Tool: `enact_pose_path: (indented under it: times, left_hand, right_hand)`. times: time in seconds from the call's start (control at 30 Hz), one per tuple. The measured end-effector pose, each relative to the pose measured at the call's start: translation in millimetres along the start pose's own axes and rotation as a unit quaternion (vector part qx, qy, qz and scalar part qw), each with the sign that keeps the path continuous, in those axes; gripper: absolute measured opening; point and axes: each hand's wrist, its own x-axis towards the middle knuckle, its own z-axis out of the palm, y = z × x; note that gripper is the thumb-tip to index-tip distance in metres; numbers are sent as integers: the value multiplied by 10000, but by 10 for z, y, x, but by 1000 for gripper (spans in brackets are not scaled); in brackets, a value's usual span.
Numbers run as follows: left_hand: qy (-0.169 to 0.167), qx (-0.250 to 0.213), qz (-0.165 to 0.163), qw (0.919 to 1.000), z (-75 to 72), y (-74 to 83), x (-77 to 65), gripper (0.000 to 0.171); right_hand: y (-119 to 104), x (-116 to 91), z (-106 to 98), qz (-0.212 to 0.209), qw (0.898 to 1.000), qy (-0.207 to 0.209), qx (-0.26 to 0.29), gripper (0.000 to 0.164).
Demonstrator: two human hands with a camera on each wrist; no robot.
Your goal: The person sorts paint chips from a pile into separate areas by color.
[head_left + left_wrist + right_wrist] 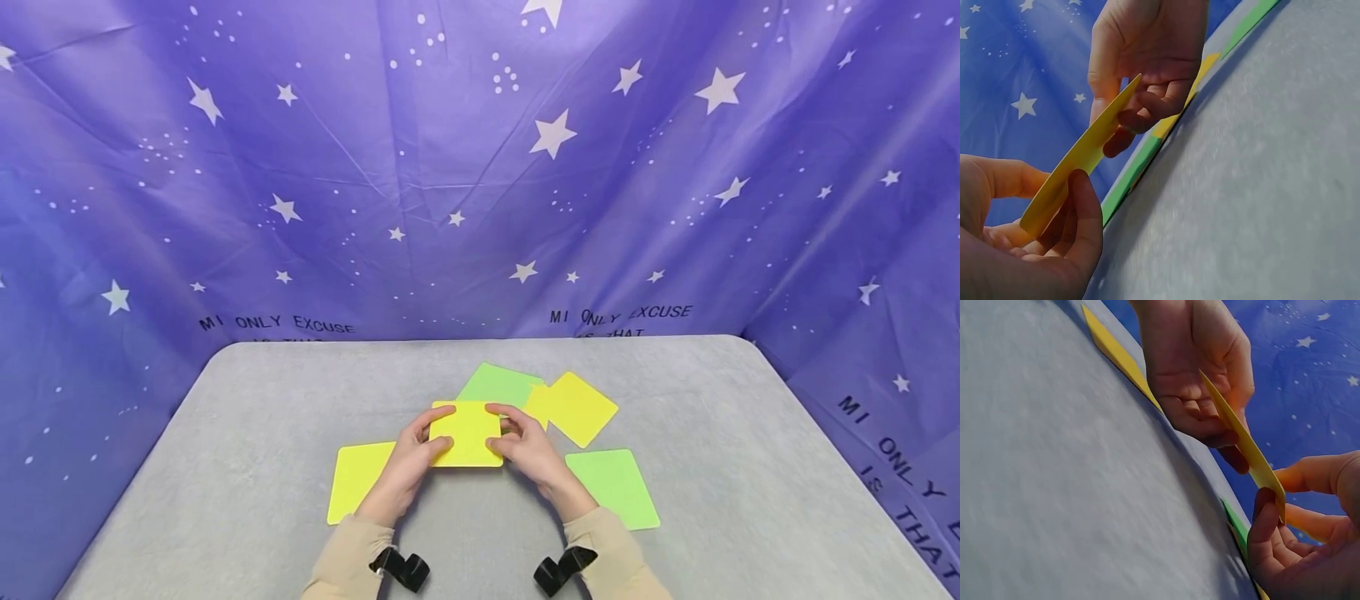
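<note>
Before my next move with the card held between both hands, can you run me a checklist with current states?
1. Left hand pinching the held yellow card at its left side: ok.
2. Right hand pinching its right side: ok.
3. Held card clear of the table: ok, the wrist views show it raised.
4. Far green card fully visible in the head view: not ok, the held card hides part of it.
5. Left yellow card fully visible there: not ok, its right part is hidden.
6. Markings on the held card's underside: cannot tell, wrist views too oblique.
</note>
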Motion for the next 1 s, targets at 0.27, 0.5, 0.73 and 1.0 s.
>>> enact_pose_path:
  times: [0.27,0.5,0.73,1.0]
  left_hand:
    - [120,-258,-166,9995,-156,-32,-116,51]
    - [211,-259,-105,9994,-366,-30,-243,52]
    - [101,89,-238,9996,-558,-10,-302,52]
    - [133,449,-387,9982,-730,8,-380,53]
  right_hand:
    - [42,35,234,-4,9982,-446,404,53]
    - [44,59,417,-57,9960,-708,545,54]
    - [59,68,583,-72,9960,-795,392,54]
    - [57,67,782,-100,9962,-835,202,53]
